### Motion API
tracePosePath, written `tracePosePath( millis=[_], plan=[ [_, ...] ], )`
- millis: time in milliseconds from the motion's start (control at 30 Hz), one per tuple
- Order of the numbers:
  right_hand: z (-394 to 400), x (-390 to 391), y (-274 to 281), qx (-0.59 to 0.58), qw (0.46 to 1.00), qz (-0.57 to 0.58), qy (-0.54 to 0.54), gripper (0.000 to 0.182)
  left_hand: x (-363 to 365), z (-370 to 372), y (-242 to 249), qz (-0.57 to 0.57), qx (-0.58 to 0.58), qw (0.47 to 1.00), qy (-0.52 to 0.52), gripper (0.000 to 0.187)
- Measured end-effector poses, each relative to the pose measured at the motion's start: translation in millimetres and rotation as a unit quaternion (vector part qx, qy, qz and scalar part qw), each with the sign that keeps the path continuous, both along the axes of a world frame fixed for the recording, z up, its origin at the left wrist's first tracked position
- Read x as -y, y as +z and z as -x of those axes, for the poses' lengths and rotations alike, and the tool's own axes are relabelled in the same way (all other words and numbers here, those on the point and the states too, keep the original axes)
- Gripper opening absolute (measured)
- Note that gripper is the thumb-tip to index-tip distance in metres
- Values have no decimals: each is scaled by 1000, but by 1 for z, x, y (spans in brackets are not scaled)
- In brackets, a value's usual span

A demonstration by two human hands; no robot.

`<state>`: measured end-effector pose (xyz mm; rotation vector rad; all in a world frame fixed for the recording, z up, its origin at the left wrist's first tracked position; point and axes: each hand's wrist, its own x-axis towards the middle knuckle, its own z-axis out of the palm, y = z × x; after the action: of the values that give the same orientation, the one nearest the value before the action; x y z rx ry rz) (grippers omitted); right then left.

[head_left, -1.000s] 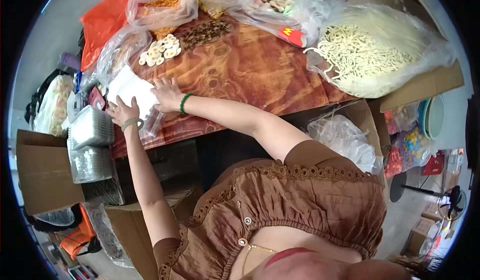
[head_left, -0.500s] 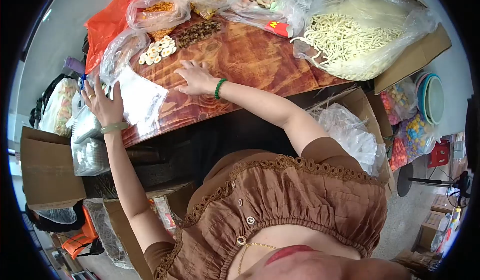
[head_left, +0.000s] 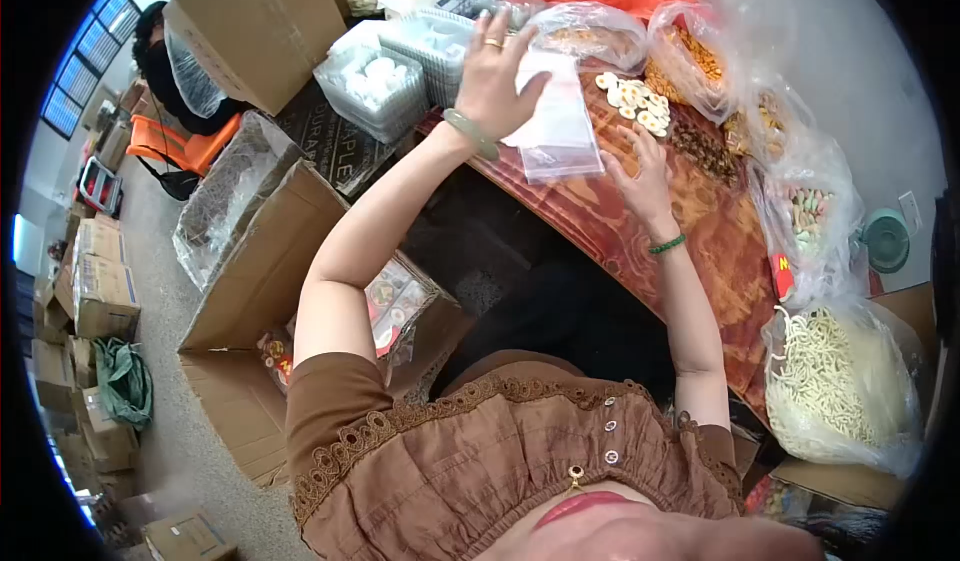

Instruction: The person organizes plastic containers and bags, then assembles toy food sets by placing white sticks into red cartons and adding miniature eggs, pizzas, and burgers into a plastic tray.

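My left hand (head_left: pixel 500 86) is open, its fingers spread, wearing a ring and a pale bangle. It overlaps the left edge of a stack of flat clear plastic bags (head_left: pixel 562 161) lying on the red-brown wooden table (head_left: pixel 690 206). On the other side of that stack, my right hand (head_left: pixel 642 186) hovers close over the tabletop, fingers apart and nothing in them, a green bead bracelet at the wrist. Just beyond its fingertips sits a group of egg-like white and yellow discs (head_left: pixel 640 101). Dark brown pieces (head_left: pixel 703 151) are heaped beside them.
Stacked clear plastic containers (head_left: pixel 370 91) stand left of my left hand. Open bags of orange bits (head_left: pixel 690 66), pastel sweets (head_left: pixel 812 206) and pale twisted strands (head_left: pixel 825 371) line the table's far and right sides. An open cardboard box (head_left: pixel 240 301) is at my left.
My view has swung to the left, bringing boxes and floor on that side into sight. Both hands remain open around the bag stack.
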<state>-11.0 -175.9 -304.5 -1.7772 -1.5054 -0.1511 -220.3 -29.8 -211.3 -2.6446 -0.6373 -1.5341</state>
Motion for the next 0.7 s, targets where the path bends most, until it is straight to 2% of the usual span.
tracePosePath(
  millis=[100, 233, 367, 467, 600, 700],
  plan=[
    [30, -54, 27, -4, 995, -49, 88, 47, -38, 56, 10, 22, 79, 993, 82, 52],
    [96, -127, 51, 39, 983, -66, 168, 44, -87, 130, -24, 135, 187, 952, 200, 54],
    [173, -189, 57, 41, 960, -21, 277, 38, -113, 165, -64, 302, 336, 855, 255, 56],
    [226, -229, 45, 65, 957, -6, 282, 42, -140, 175, -107, 386, 401, 794, 244, 55],
    [259, -268, 42, 134, 966, 23, 218, 39, -137, 174, -116, 418, 436, 779, 172, 55],
    [265, -282, 50, 107, 959, 85, 247, 31, -143, 174, -129, 428, 450, 772, 132, 54]
  ],
)
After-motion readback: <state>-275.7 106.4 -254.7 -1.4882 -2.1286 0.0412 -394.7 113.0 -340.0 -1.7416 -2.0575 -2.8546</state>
